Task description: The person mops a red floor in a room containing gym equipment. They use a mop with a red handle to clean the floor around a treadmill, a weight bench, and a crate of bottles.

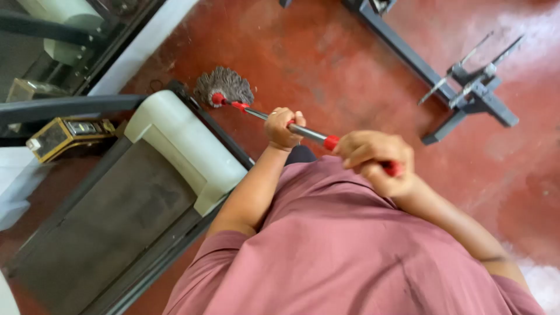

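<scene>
I hold a mop with both hands. My left hand (283, 126) grips the metal shaft (309, 134) partway down. Nearer my chest, my right hand (379, 162) closes around the red upper end of the handle. The grey string mop head (224, 86) with its red collar rests on the red floor, just beyond the front corner of a treadmill. A mauve shirt covers my torso at the bottom of the view.
A treadmill (175, 140) with a dark belt and cream end cover lies at left, with its black handrail (64, 108) above. A grey metal gym machine frame (466, 93) stands at upper right. Pale patches mark the red floor (326, 52).
</scene>
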